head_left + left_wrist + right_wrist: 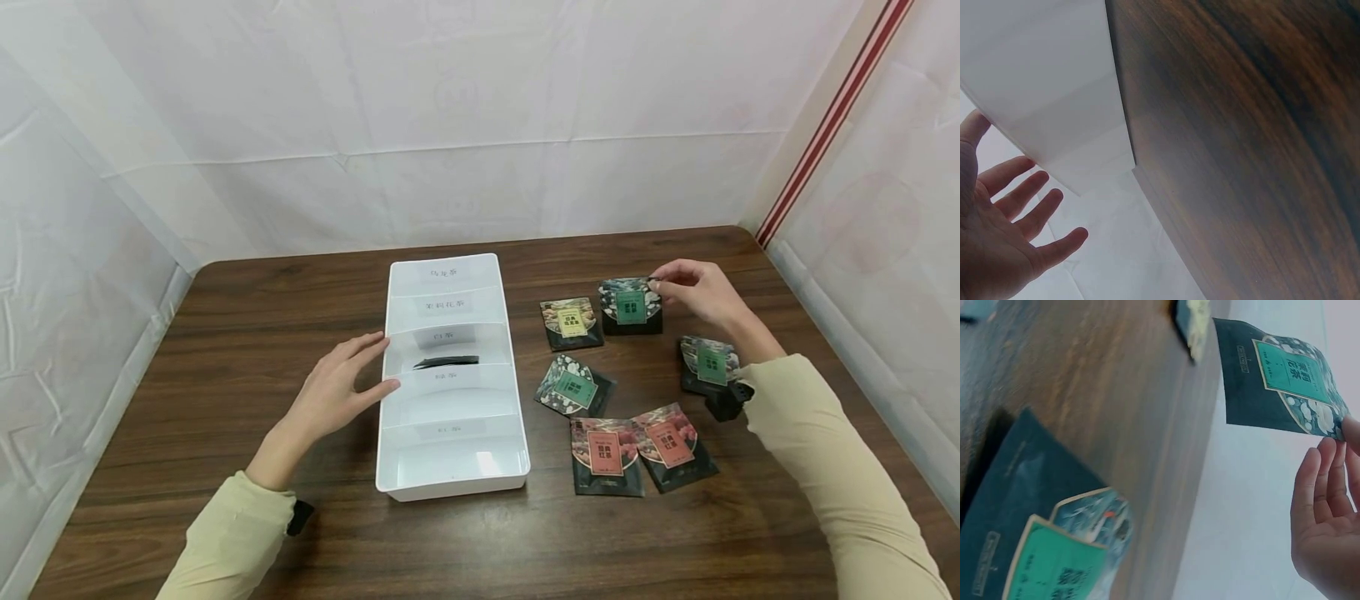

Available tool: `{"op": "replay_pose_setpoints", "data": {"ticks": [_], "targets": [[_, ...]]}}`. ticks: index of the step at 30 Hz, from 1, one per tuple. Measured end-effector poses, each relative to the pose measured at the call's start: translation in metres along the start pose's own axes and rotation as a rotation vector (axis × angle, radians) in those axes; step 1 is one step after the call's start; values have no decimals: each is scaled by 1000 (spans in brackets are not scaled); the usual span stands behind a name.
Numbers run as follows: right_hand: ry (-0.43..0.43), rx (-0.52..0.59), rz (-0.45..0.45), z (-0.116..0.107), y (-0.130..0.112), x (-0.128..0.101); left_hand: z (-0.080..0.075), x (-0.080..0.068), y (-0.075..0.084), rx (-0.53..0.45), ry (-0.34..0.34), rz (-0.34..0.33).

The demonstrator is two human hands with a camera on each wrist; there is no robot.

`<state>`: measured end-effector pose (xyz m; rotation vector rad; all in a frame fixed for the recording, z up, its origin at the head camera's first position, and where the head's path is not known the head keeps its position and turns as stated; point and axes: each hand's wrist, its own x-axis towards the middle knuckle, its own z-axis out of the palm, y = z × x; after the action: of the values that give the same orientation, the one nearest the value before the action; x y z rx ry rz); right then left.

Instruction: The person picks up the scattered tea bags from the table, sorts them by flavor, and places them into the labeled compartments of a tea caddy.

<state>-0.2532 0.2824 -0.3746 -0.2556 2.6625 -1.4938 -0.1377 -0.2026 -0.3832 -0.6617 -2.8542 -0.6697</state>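
Note:
My right hand [699,292] pinches the top corner of a dark tea sachet with a teal label [631,307]. In the right wrist view that tea sachet [1279,381] hangs from thumb and fingertips, raised off the wood. My left hand [339,385] rests at the left rim of a white divided box [453,489], its fingers spread and fairly straight. The left wrist view has those fingertips right at the edge of the box [1054,94]. Labels mark the box's several compartments, and a dark sachet [447,362] stands in the middle one.
Right of the box lie a yellow-labelled sachet [572,323], a green-labelled sachet [575,387] and two red-labelled sachets [606,457]. Another green-labelled sachet [708,365] lies beneath my right wrist. White sheeting [450,192] hangs behind the brown wooden table [247,333].

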Motion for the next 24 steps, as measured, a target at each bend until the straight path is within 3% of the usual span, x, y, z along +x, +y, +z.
{"op": "replay_pose_setpoints", "data": {"ticks": [12, 24], "targets": [[80, 72, -191, 11, -55, -11, 0, 0, 0, 3, 7, 10], [54, 168, -248, 35, -78, 10, 0, 0, 0, 1, 13, 16]]}}
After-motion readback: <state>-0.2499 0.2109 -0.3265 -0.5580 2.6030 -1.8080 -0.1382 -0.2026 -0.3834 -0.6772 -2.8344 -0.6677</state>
